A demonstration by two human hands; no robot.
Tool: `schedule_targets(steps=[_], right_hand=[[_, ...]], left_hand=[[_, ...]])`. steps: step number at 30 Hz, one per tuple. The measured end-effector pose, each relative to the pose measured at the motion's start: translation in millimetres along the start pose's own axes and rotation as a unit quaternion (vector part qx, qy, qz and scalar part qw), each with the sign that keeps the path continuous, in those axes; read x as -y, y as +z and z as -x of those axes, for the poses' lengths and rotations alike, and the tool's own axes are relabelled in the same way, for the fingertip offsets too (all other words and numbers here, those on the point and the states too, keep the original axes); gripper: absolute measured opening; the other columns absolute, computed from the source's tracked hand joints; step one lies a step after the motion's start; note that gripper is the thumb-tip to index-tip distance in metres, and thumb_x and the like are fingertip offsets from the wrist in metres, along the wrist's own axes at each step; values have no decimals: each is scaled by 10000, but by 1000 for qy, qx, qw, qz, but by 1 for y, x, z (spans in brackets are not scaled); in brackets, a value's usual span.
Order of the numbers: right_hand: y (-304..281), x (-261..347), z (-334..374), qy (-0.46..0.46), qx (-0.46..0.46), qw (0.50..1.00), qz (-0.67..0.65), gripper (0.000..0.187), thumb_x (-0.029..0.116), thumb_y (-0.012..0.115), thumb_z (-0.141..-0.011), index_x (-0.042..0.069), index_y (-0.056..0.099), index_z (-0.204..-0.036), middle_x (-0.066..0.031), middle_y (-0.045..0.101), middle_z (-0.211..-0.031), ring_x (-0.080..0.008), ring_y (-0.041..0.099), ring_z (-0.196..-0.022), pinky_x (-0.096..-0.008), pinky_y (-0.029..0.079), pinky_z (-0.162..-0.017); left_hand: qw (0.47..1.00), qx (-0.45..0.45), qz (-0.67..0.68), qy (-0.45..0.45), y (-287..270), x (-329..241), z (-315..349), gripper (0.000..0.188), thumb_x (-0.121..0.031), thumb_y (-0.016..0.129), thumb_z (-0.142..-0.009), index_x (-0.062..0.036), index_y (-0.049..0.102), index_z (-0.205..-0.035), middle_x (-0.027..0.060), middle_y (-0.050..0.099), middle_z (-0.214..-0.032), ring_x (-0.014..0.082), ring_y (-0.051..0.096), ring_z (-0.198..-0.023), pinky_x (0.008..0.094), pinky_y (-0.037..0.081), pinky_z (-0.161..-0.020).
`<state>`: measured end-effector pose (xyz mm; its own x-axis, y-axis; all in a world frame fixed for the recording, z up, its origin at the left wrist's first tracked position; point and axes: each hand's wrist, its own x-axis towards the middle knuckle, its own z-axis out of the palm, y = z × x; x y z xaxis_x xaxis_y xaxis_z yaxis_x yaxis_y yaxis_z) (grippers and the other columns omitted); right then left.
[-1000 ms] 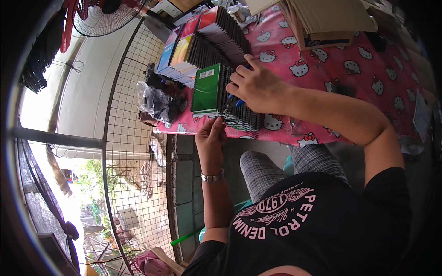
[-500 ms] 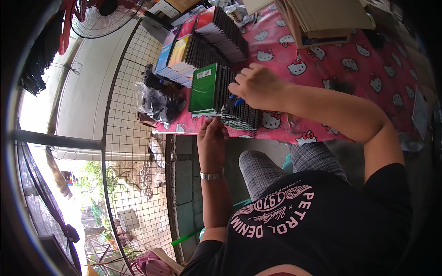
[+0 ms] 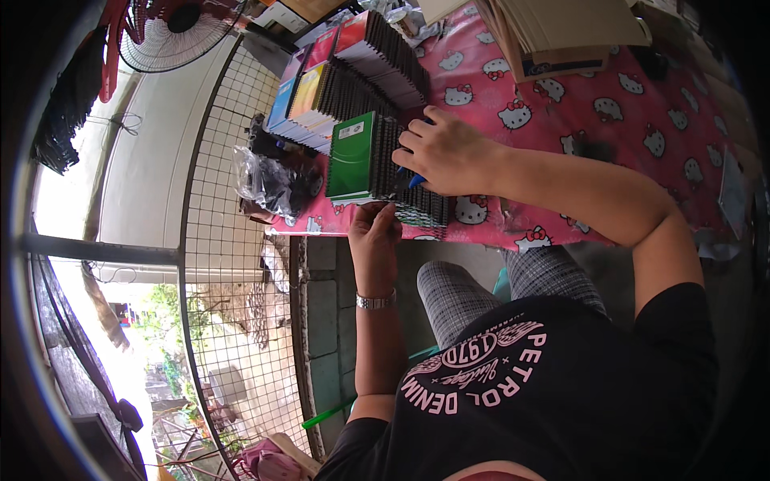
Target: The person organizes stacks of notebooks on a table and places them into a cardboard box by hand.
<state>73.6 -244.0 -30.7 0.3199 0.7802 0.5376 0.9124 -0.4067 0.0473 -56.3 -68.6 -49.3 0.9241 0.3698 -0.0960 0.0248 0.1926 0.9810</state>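
A row of spiral notebooks with a green front cover (image 3: 351, 156) stands near the table's front edge, black coils toward my right hand. At the lower edge of this row, my left hand (image 3: 374, 227) is closed in a pinch on a notebook's corner; the fingers partly hide what they hold. Over the coils, my right hand (image 3: 451, 154) is closed round blue-handled pliers (image 3: 416, 181). Only bits of the handles show beneath the fingers, and their tip points down-left toward the coil ends, near my left fingertips.
Behind stand more spiral notebooks with red (image 3: 353, 32), yellow (image 3: 307, 90) and blue covers (image 3: 282, 100). Clear plastic bags (image 3: 261, 176) lie at the table's left edge. Brown cardboard (image 3: 561, 32) sits at the back on the pink tablecloth (image 3: 593, 120). A fan (image 3: 180, 32) and wire mesh stand left.
My right hand has shifted slightly left and its fingers have spread a little over the coils. My left hand has turned slightly and moved a little right at the notebooks' lower edge.
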Motion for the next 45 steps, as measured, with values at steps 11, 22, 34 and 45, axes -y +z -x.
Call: schedule_targets(steps=[11,22,34,45], right_hand=[[-1,-3,0,17,0,1000,22,396,335,776,-704,129,637,-1012,-36,621,-957,-216,589,-992,-432,428,-923],[-8,-3,-2,10,13,1000,11,284,278,717,-726,120,666,-957,-48,655,-917,-224,621,-940,-430,441,-860],[-8,7,-15,24,126,992,-7,238,264,706,-751,120,653,-933,-47,650,-913,-220,612,-939,-392,454,-858],[19,-10,15,0,-131,991,20,131,155,544,-832,115,656,-887,-33,655,-831,-237,638,-901,-400,449,-884]], left_hand=[[999,1,-39,13,-1,-2,3,63,-57,643,-912,-20,592,-918,-12,548,-698,61,476,-555,217,368,-510],[999,2,-38,21,-5,0,1,81,-66,649,-913,-5,606,-943,-4,556,-702,64,484,-580,220,373,-529],[1000,9,-16,9,-8,-2,1,65,-62,632,-920,-13,603,-952,3,569,-702,71,496,-581,219,383,-536],[989,16,136,-62,-15,11,-2,36,-50,585,-936,-50,610,-962,20,641,-838,99,591,-684,224,478,-605]])
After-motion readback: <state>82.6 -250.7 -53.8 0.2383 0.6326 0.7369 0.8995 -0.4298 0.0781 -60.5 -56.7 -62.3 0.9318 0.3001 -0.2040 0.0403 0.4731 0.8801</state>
